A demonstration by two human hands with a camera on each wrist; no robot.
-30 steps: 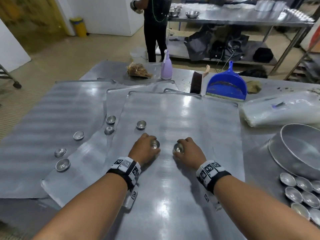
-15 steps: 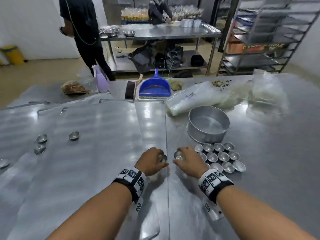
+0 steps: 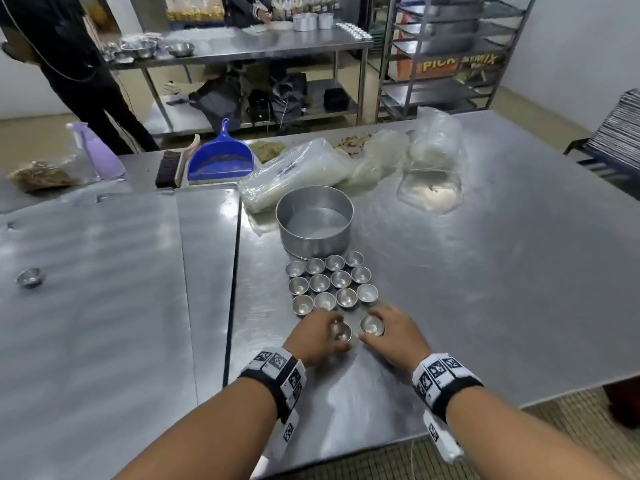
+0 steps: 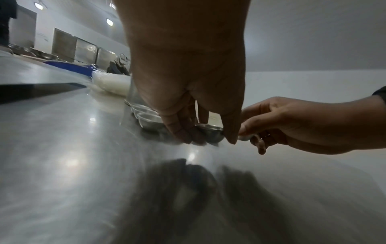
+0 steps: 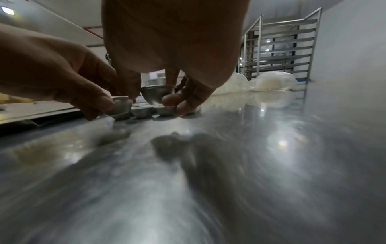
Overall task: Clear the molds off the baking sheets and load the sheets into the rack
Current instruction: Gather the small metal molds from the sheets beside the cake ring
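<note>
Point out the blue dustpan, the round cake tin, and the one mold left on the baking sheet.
blue dustpan [image 3: 221, 161]: head view, on its scoop.
round cake tin [image 3: 313, 237]: head view, front wall.
mold [image 3: 30, 277]: head view, its bowl.

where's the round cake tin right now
In the head view the round cake tin stands on the steel table, right of the baking sheets, just behind the grid of small molds and in front of the plastic bags.

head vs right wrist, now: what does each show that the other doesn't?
Head only: the baking sheets with one mold left on them, the blue dustpan, the full three-by-four block of molds on the table.

Right wrist only: the underside of the right hand's grip, fingers curled round its mold, which is clear of the table.

Both: left hand, right hand, each holding a mold, plastic bags, rack.
</note>
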